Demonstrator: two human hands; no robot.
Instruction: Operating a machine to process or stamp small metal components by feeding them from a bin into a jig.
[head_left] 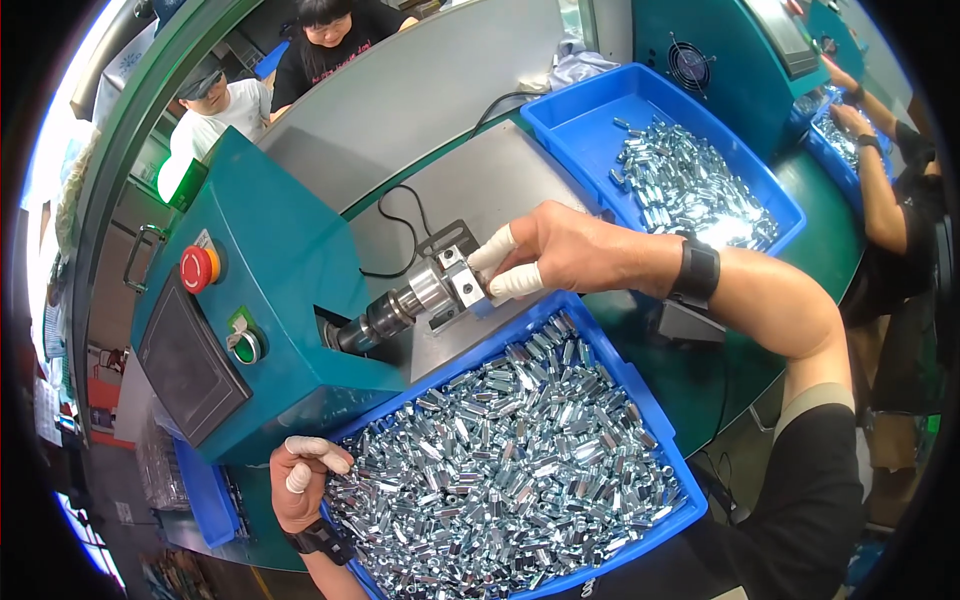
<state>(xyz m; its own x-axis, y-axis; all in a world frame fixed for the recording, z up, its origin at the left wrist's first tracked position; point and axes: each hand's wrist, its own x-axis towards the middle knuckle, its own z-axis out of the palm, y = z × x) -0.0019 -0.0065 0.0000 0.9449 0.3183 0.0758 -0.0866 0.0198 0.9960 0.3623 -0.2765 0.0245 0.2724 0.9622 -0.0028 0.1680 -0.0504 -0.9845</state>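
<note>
My right hand (575, 252), with white finger covers on thumb and forefinger, pinches at the end of a metal clamping fixture (462, 284). Whatever sits between those fingertips is mostly hidden. The fixture lines up with a steel spindle (385, 318) that comes out of a teal machine (265, 280). At the left rim of a blue tray (640, 385) is my left hand (303, 482), its covered fingers curled closed; what they hold, if anything, cannot be made out. Shiny hexagonal metal sleeves (500, 460) fill this tray in a loose heap.
A second blue tray (570, 125) at the back right holds more sleeves. The machine carries a red stop button (199, 268), a green button (243, 347) and a dark screen (192, 365). A black cable (412, 240) crosses the metal plate. Other people stand behind the partition (440, 95); another person's arms (870, 150) work at right.
</note>
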